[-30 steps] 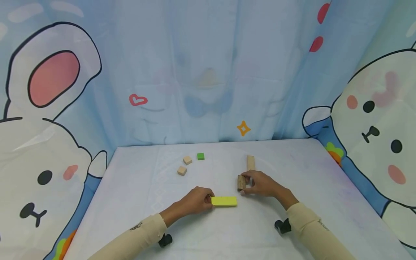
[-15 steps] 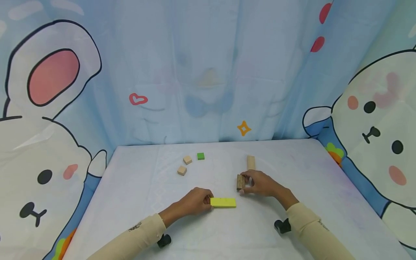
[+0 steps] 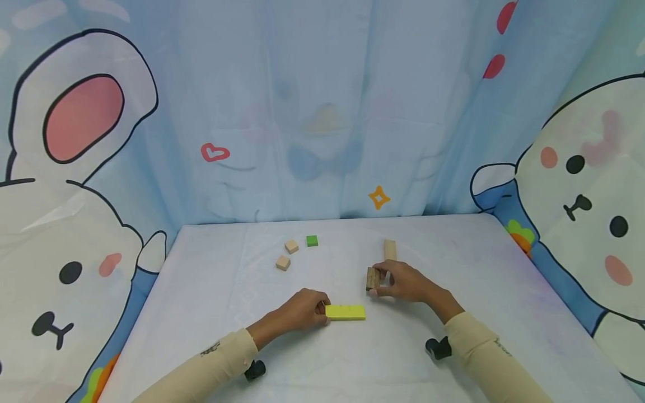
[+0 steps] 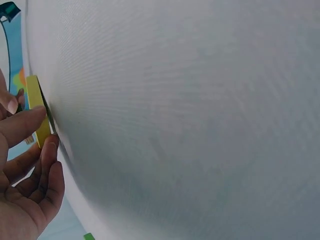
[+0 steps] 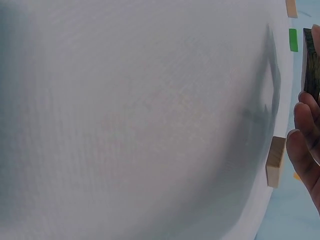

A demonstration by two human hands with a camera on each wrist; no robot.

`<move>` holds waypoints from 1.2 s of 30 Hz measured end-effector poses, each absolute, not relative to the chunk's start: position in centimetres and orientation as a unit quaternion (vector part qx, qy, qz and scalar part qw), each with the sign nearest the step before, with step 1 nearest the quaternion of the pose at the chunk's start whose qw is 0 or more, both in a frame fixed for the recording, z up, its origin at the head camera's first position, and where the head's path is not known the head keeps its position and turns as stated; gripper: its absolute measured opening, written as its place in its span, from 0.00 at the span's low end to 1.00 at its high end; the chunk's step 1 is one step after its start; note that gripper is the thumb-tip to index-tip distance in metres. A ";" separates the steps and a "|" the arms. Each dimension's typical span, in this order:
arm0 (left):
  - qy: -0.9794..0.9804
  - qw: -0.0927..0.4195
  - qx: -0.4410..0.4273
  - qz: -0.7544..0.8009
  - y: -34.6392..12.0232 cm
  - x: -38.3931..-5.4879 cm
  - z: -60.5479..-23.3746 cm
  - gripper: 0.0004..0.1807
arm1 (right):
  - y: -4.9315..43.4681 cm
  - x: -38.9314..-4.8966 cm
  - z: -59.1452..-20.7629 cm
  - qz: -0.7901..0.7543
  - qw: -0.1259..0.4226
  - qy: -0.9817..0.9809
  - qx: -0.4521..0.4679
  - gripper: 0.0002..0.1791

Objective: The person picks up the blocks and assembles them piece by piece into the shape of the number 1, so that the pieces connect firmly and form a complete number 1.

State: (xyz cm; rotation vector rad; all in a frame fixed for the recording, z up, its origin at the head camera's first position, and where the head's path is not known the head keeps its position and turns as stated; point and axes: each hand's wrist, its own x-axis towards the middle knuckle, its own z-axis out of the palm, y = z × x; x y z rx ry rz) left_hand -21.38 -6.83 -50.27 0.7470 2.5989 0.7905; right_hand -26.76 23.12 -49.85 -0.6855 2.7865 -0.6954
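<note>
My left hand (image 3: 303, 310) pinches the left end of a long yellow block (image 3: 346, 313) between thumb and fingers. In the left wrist view, the thumb lies across the broad side of that block (image 4: 37, 107). Farther right, my right hand (image 3: 405, 281) grips a dark brown wooden block (image 3: 372, 279), thumb at its near end and fingers at its far end. Only part of this block (image 5: 310, 62) shows at the edge of the right wrist view. A pale wooden block (image 3: 390, 249) lies just behind the right hand, partly hidden by it.
Two small pale wooden cubes (image 3: 283, 263) and a small green block (image 3: 312, 240) lie toward the back left of the white-covered table (image 3: 227, 252). A blue patterned curtain (image 3: 322, 112) hangs behind the table's far edge.
The brown block and right hand have shifted very slightly left and away from me. The yellow block has slid slightly left with my left hand. Both holds are unchanged.
</note>
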 end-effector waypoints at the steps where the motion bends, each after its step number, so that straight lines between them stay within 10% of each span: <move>1: 0.911 0.161 0.261 0.275 -6.8 -21.4 -50.3 0.15 | 23.1 -26.8 -49.9 -0.234 0.093 0.940 -0.231 0.39; 36: 0.918 0.158 0.259 0.255 -6.5 -21.4 -50.0 0.15 | 21.1 -26.0 -49.1 -0.255 0.090 0.933 -0.240 0.36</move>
